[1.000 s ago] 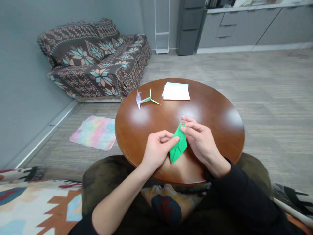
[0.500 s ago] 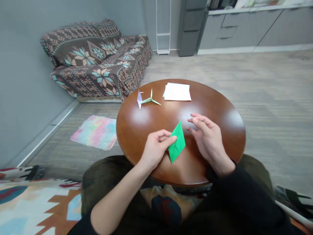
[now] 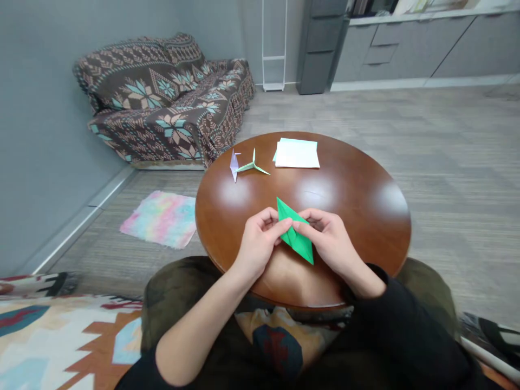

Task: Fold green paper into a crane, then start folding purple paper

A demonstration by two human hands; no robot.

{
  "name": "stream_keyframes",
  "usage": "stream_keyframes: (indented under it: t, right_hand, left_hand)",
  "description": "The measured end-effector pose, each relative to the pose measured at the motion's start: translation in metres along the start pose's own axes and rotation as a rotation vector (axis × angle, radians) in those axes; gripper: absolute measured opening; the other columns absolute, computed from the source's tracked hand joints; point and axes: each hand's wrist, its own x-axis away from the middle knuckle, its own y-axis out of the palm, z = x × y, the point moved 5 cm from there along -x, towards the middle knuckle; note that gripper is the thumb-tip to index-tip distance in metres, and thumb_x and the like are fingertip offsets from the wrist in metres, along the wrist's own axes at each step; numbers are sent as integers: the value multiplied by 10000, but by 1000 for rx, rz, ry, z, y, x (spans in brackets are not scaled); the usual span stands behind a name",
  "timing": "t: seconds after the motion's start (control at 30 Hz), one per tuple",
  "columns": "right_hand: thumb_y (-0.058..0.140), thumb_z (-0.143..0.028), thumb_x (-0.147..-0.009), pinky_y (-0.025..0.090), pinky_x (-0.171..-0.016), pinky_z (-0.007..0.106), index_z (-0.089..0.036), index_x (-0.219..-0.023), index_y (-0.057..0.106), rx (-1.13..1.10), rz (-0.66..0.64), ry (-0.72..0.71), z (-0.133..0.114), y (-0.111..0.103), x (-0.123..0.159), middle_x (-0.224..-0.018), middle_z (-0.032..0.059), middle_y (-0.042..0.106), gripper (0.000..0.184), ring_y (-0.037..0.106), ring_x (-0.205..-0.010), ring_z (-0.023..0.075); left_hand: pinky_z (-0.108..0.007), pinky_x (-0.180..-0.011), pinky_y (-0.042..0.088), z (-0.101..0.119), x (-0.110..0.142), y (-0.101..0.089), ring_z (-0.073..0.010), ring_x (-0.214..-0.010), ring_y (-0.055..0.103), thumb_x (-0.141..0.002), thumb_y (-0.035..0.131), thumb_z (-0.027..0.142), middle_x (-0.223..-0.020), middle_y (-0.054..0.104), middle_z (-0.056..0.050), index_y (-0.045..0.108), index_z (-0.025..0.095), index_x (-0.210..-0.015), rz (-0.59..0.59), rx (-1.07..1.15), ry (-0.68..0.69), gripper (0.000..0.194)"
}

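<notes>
A bright green folded paper diamond [image 3: 298, 241] is held a little above the round wooden table [image 3: 345, 184], its long point aimed up and left. My left hand [image 3: 259, 242] pinches its left side, and my right hand [image 3: 328, 238] grips its right side, fingertips close together on the fold. Part of the paper is hidden behind my fingers. Beyond my hands, a small lilac origami crane [image 3: 234, 166] and a pale green origami figure [image 3: 252, 168] lie side by side. A stack of white paper sheets [image 3: 296, 154] with a pale blue sheet beneath rests to their right.
A sofa under a brown patterned throw [image 3: 162, 103] stands at the left wall. A pastel tie-dye mat [image 3: 162, 219] lies on the floor beside the table. A grey drawer unit [image 3: 320, 49] and low cabinets [image 3: 406, 49] stand at the back.
My right hand has come back from the open table and closed on the green paper. The paper has turned, its long point swinging from upward to up and left.
</notes>
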Motion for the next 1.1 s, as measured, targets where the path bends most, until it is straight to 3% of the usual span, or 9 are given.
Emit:
stream_keyframes:
  t: [0.17, 0.47, 0.6, 0.73, 0.8, 0.9, 0.97, 1.1]
  right_hand:
    - [802, -272, -739, 423, -573, 248, -155, -721, 698, 13, -37, 61, 2, 5, 1, -625, -16, 649, 157, 534, -572, 113]
    - [800, -228, -639, 486, -540, 232, -148, -652, 743, -116, 102, 166, 8, 2, 0, -586, 4, 692, 99, 577, -528, 111]
    - [789, -245, -616, 518, -552, 252, -149, -648, 746, -143, 109, 237, 12, 7, 2, -581, 19, 702, 109, 610, -526, 128]
    - [808, -273, -625, 528, -581, 260, -149, -680, 741, -140, 55, 276, 14, 8, 4, -623, 26, 710, 151, 632, -566, 138]
    - [817, -312, -673, 526, -602, 264, -154, -745, 745, -139, -13, 264, 13, 9, 4, -687, 24, 717, 188, 639, -612, 144]
    - [790, -387, -775, 499, -623, 261, -178, -836, 732, -180, -49, 200, 10, 6, 3, -739, 4, 702, 225, 616, -655, 142]
    - [824, -386, -756, 462, -600, 248, -182, -787, 710, -184, -15, 173, 10, 3, 2, -693, -15, 671, 236, 573, -624, 128]
    - [893, -372, -686, 411, -546, 235, -187, -702, 664, -217, 98, 140, 14, -2, 1, -630, -36, 629, 295, 509, -563, 108]
  left_hand:
    - [-200, -534, 366, 0, -4, 0, -73, -543, 468, -795, 809, 312, -622, 582, 32, 599, 157, -694, 37, 37, 48, 279]
    - [-215, -589, 423, 0, -1, 5, -92, -579, 535, -820, 775, 294, -630, 627, 17, 616, 153, -674, 78, -119, 102, 258]
    - [-220, -601, 430, 3, -5, -4, -95, -594, 529, -805, 793, 341, -639, 615, 29, 604, 168, -674, 185, -101, 161, 288]
    - [-226, -615, 428, 3, -11, -15, -96, -605, 511, -785, 807, 381, -634, 582, 36, 592, 174, -667, 205, -46, 159, 322]
    - [-231, -625, 430, 3, -13, -18, -99, -614, 516, -778, 811, 380, -639, 583, 30, 593, 170, -666, 186, -41, 131, 322]
    - [-234, -602, 416, -2, -12, -15, -98, -593, 506, -752, 833, 391, -622, 577, 25, 590, 162, -652, 63, -74, 3, 349]
    - [-234, -605, 421, -7, -9, -10, -97, -589, 502, -761, 829, 408, -617, 570, 26, 590, 159, -655, 1, -68, -47, 361]
    - [-244, -715, 484, -12, -4, -1, -117, -711, 585, -805, 800, 388, -787, 673, -10, 673, 153, -806, 7, 5, -3, 267]
